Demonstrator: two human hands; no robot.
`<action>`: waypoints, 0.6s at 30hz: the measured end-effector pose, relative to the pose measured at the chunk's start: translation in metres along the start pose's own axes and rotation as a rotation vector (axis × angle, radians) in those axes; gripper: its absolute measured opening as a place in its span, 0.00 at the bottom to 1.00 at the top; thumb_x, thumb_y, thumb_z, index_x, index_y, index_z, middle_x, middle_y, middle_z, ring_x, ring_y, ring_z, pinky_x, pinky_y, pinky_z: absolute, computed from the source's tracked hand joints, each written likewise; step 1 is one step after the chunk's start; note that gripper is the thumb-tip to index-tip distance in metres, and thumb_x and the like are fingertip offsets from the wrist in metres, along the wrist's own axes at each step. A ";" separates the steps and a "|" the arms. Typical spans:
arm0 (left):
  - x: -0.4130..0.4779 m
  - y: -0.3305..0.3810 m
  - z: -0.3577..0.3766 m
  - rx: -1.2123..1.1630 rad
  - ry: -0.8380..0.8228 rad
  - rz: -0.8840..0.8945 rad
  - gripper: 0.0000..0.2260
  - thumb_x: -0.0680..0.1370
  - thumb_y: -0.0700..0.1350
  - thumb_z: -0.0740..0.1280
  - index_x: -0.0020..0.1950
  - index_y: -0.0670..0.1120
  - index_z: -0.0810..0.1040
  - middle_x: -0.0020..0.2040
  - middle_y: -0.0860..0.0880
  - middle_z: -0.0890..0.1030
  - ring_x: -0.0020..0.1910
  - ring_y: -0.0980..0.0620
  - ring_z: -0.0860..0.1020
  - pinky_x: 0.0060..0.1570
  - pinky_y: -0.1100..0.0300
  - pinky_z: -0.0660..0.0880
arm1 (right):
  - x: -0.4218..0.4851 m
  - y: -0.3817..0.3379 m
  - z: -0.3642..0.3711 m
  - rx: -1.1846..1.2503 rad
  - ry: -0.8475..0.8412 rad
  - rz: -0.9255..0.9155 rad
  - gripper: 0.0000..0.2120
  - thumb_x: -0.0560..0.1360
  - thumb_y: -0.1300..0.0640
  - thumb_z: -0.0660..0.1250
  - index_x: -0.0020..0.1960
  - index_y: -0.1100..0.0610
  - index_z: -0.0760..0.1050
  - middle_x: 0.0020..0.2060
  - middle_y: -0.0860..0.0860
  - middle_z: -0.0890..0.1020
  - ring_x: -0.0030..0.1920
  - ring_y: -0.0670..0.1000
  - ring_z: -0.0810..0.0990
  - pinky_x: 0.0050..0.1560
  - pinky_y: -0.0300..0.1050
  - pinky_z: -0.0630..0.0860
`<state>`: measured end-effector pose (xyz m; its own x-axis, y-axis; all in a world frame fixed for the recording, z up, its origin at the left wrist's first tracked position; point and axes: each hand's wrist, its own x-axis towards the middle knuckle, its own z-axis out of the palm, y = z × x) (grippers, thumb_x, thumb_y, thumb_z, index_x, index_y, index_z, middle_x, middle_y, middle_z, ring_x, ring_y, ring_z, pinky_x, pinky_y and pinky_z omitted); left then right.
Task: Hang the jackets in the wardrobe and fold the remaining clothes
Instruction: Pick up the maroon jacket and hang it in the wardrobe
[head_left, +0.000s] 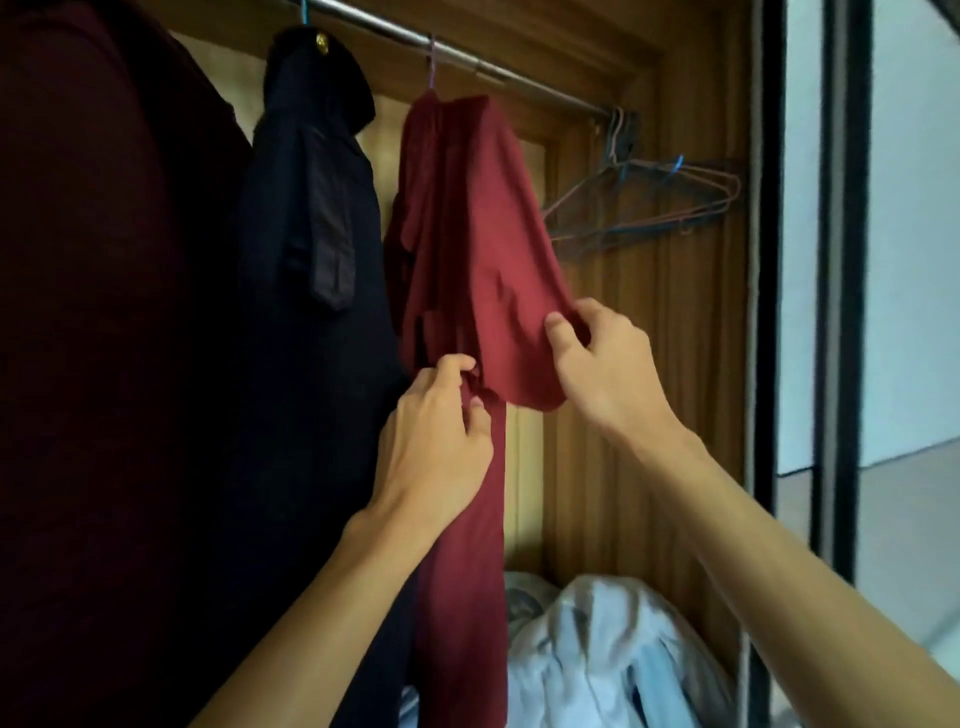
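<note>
A maroon jacket (467, 223) hangs from a hanger on the metal wardrobe rail (467, 57), in the middle of the view. My right hand (597, 358) pinches a lifted fold of its fabric on the right. A little lower and to the left, my left hand (436, 421) grips a bunched part of the same jacket. To its left a black jacket (317, 249) hangs on a blue hanger. A dark maroon garment (93, 312) fills the far left.
Several bare wire hangers (649, 202) hang at the rail's right end against the wooden side wall (649, 389). A heap of white and pale blue clothes (597, 649) lies on the wardrobe floor. A dark-framed sliding door (841, 260) stands to the right.
</note>
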<state>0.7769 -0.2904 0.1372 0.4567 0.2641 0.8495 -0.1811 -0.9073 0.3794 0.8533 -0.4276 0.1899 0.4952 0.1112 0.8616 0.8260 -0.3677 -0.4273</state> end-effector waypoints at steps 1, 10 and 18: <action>-0.013 0.001 0.001 -0.007 -0.015 0.002 0.16 0.80 0.43 0.64 0.69 0.49 0.72 0.62 0.48 0.79 0.59 0.49 0.78 0.58 0.50 0.76 | -0.017 0.006 -0.003 -0.022 -0.024 0.006 0.12 0.83 0.52 0.58 0.47 0.57 0.76 0.43 0.53 0.81 0.43 0.54 0.79 0.44 0.46 0.70; -0.099 0.031 0.020 -0.046 -0.286 0.033 0.11 0.78 0.43 0.66 0.60 0.48 0.78 0.55 0.49 0.82 0.54 0.47 0.81 0.53 0.47 0.78 | -0.144 0.043 -0.062 -0.295 -0.221 0.027 0.10 0.80 0.57 0.63 0.56 0.60 0.79 0.48 0.56 0.81 0.50 0.55 0.80 0.53 0.54 0.77; -0.226 0.107 0.054 -0.154 -0.660 0.119 0.10 0.77 0.50 0.66 0.56 0.49 0.80 0.51 0.49 0.84 0.53 0.45 0.81 0.51 0.52 0.76 | -0.280 0.028 -0.172 -0.522 -0.293 0.270 0.14 0.80 0.50 0.63 0.64 0.54 0.77 0.56 0.53 0.81 0.54 0.54 0.80 0.56 0.53 0.77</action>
<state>0.7018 -0.4646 -0.0342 0.8524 -0.1334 0.5056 -0.3622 -0.8480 0.3869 0.6914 -0.6275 -0.0163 0.7807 0.1719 0.6007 0.4596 -0.8094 -0.3656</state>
